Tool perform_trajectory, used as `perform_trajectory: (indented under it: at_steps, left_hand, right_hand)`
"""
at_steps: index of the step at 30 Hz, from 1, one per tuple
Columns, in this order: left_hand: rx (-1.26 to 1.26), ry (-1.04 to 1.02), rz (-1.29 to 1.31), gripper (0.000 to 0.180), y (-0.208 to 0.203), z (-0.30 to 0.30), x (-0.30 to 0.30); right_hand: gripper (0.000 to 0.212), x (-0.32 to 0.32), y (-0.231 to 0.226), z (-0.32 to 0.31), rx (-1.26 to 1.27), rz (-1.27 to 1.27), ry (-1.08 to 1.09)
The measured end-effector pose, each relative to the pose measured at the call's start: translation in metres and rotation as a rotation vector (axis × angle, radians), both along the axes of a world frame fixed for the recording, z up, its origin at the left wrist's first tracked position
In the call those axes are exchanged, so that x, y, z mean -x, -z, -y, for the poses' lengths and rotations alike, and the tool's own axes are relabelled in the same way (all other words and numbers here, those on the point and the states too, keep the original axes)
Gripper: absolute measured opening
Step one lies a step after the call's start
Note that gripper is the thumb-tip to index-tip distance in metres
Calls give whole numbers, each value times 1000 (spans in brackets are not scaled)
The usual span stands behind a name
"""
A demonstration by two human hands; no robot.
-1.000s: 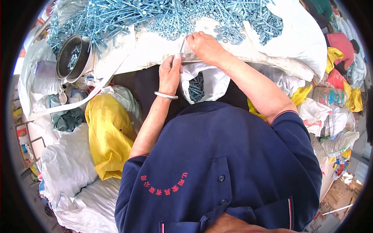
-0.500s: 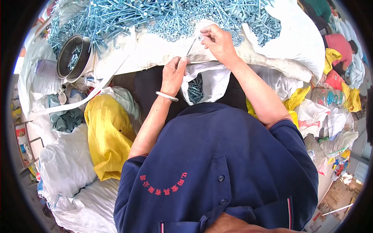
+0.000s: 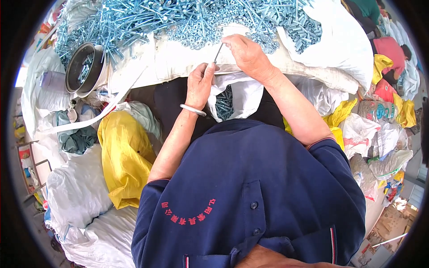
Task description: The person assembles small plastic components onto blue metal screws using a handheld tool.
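Note:
My left hand [image 3: 199, 87] pinches the lower end of a long thin bolt [image 3: 218, 52], which slants up and to the right. Closed around the bolt's upper tip are the fingers of my right hand [image 3: 246, 54]; the small shiny nut they held half a second ago is now hidden by them. Just beyond both hands, loose nuts [image 3: 196, 38] lie at the near edge of a large heap of bolts [image 3: 134, 20]. Under my hands, between my legs, a white sack [image 3: 248, 96] stands open with dark-looking bolts [image 3: 225, 103] inside.
Short metal sleeves [image 3: 304, 31] are piled at the back right. A dark round pan [image 3: 68, 73] with some bolts stands at the left. Yellow sacks [image 3: 123, 156] and white sacks [image 3: 78, 178] crowd my left side; more bags [image 3: 357, 134] and another person [image 3: 388, 53] are at the right.
My right hand has turned and moved slightly, bringing its fingers from beside the bolt's tip onto it. The nut has gone out of sight. My left hand has hardly moved.

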State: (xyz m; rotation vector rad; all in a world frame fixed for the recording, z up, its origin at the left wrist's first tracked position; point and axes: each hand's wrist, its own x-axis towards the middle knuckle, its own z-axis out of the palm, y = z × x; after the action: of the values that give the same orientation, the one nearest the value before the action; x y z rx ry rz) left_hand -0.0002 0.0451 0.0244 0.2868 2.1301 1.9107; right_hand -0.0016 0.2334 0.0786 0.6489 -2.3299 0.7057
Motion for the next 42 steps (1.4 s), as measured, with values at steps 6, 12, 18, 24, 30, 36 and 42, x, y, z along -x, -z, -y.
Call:
perform_trajectory:
  at_steps: [6,12,18,24,30,36,42]
  left_hand:
    - [-130,42,89,36,-4,-2,-1]
    - [-24,26,-25,35,-5,-2,2]
    - [137,-63,-196,35,2,0,3]
    - [-93,10,-46,35,4,-5,7]
    - [-346,52,227,33,1,-4,13]
    - [-784,236,425,39,-4,-2,13]
    - [-667,247,327,41,-5,-4,16]
  right_hand:
    - [21,6,7,6,505,278,70]
    - [23,4,4,7,510,282,27]
    - [26,11,4,-4,-20,15,-50]
    - [21,67,25,-24,389,213,96]
    - [12,93,47,-20,-111,323,239]
    - [19,100,49,-21,-250,272,258]
    - [26,76,21,-28,501,479,118]
